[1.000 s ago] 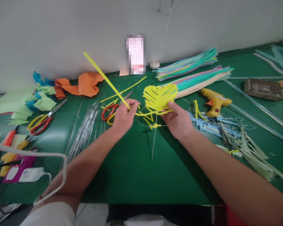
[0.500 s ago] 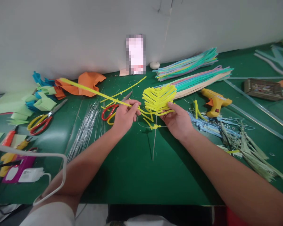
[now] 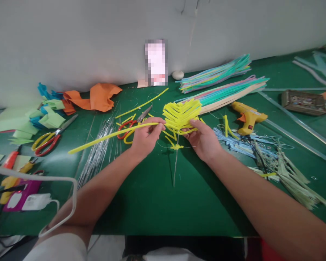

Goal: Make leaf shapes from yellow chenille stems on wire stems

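Observation:
Between thumb and fingers, my left hand (image 3: 148,136) pinches a long yellow pipe cleaner (image 3: 104,137), its free end sloping down to the left. The other end runs to the base of a yellow pipe-cleaner leaf (image 3: 182,113), made of slanted rows meeting in a V. My right hand (image 3: 202,139) grips this leaf at its lower right edge, thumb on top. Below the leaf hangs a thin wire stem (image 3: 175,166) with a small yellow knot (image 3: 176,146) near its top. Red-handled scissors (image 3: 127,129) lie just behind my left hand, partly covered by it.
Bundles of coloured pipe cleaners (image 3: 217,74) lie at the back, beside a propped-up phone (image 3: 156,63). A yellow glue gun (image 3: 248,116) and raffia-like strands (image 3: 290,174) are on the right. Silver wires (image 3: 99,152), more scissors (image 3: 54,136) and crumpled orange paper (image 3: 103,97) occupy the left.
The pipe cleaner's free end has swung from pointing up and left to pointing down and left. My left hand stays pinched on it and has shifted slightly right, closer to the leaf.

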`<state>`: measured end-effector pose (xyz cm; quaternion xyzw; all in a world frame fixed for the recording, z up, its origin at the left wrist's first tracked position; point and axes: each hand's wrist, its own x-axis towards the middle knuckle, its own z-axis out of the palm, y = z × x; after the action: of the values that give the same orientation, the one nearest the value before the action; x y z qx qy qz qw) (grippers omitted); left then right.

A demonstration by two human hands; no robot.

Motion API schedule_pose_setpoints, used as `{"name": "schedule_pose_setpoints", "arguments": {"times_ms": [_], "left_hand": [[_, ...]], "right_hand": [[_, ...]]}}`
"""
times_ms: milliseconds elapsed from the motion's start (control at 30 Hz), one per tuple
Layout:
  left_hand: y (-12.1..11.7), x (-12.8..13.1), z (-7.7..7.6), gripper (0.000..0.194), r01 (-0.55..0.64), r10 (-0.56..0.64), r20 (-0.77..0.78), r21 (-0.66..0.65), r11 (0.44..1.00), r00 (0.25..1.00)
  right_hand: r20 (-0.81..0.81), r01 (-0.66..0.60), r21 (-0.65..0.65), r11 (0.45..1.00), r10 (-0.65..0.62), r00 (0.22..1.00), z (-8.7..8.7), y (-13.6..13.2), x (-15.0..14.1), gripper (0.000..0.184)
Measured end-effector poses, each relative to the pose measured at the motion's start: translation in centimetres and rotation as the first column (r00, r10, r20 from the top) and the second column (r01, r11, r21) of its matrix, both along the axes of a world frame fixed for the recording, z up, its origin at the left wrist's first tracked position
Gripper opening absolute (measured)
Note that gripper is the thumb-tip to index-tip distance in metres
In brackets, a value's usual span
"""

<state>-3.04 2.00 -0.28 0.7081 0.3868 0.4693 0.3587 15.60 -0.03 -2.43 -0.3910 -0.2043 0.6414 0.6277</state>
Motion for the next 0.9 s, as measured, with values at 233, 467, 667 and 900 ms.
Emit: {"name": "schedule_pose_setpoints", "arguments": {"times_ms": [233,467,667,900], "left_hand": [[0.2,-0.2,0.4,0.016,0.046,0.027,-0.313,0.224,0.973,0.949],[0.5,0.4,0.4,0.015,0.201,0.125,-0.497,0.551,0.81,0.859],[0.3,2.0,0.9,0.009,0.353,0.04,-0.609,0.512,0.783,0.793],[0.1,2.4,0.6,0.009,0.322,0.119,-0.632,0.537,0.78,0.765]], "right_hand": [[0.007,-0.023,0.038,0.999,0.023,1.0,-0.1,0.0,-0.1,0.016],[0.041,-0.051,0.079,0.996,0.048,0.998,-0.1,-0.1,-0.3,0.018],[0.092,-0.056,0.091,0.994,0.047,0.995,0.3,-0.4,-0.6,0.016],[0.123,-0.056,0.108,0.993,0.042,0.991,0.0,-0.5,-1.0,0.016]]}}
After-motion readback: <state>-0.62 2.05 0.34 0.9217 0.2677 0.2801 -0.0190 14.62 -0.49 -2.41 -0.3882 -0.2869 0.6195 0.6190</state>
